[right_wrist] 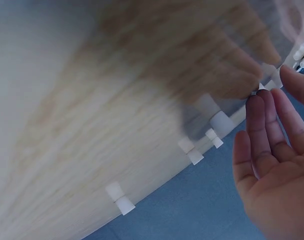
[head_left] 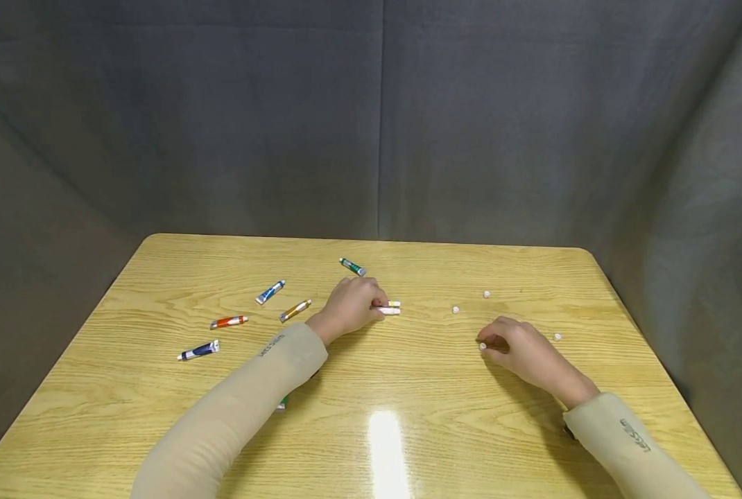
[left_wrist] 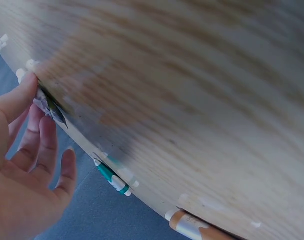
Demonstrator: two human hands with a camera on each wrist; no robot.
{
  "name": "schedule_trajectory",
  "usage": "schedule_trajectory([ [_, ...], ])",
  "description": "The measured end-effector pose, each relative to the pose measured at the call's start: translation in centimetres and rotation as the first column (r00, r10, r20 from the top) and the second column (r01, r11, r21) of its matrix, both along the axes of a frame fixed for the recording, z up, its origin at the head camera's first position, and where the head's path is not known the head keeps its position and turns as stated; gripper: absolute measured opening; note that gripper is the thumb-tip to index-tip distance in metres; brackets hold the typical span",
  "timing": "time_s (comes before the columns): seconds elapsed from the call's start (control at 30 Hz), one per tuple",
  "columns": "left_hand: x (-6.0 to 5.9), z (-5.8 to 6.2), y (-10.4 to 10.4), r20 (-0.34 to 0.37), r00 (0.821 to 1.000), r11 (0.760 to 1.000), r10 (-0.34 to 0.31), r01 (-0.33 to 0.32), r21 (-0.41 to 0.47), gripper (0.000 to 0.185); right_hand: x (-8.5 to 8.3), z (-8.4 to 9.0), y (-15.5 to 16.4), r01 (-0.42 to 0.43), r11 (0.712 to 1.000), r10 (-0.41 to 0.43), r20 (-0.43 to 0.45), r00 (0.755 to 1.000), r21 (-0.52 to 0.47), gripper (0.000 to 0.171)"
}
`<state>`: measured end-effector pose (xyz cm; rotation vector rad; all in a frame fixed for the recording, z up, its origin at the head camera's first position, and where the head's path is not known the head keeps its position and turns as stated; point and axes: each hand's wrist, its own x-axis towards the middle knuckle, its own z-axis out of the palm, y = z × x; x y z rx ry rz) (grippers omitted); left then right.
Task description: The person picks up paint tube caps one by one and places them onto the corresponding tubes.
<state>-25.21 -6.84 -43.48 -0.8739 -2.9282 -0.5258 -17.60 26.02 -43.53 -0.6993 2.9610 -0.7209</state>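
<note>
- Nearest the head camera are my two beige sleeves, and half under the left sleeve a green scrap of a tube peeks out on the wooden table.
- From the head view my left hand rests on two white-ended tubes lying side by side near the table's middle; their white ends stick out past my fingers.
- Only the left wrist view shows the contact: thumb and fingertips press at a small dark-and-silver tube end, pinching it.
- My right hand sits well apart from the left, curled low on the table, with a small white cap at its fingertips. I cannot tell from the head view whether it is pinched.
- Closer in, the right wrist view shows the fingers fairly straight and just touching a cap at the tips, the palm relaxed.
- That same view shows three more white caps in a loose row, mirrored in the glossy surface; the head view shows them as specks scattered between and beyond my hands.
- Farther left lie a blue tube, an ochre tube, a red tube and a dark blue tube.
- A green tube lies just beyond my left hand; the left wrist view catches it too.
- Grey cloth hangs behind.
</note>
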Motion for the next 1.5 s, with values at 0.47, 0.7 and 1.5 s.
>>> schedule_trajectory([
  [0.47,0.06,0.05,0.13,0.004,1.0,1.0,0.004,-0.004,0.021,0.009,-0.44,-0.03,-0.26,-0.04,0.999,0.039,0.024,0.999,0.021,0.011],
  [0.7,0.09,-0.04,0.32,-0.007,1.0,1.0,0.013,-0.013,0.005,0.008,-0.34,-0.16,-0.38,-0.043,0.999,0.043,0.023,0.999,0.017,0.011],
  [1.5,0.13,-0.15,0.74,-0.047,0.996,0.996,0.071,-0.073,-0.048,0.004,-0.17,-0.12,-0.54,-0.054,0.998,0.054,0.0,0.999,0.019,0.011],
])
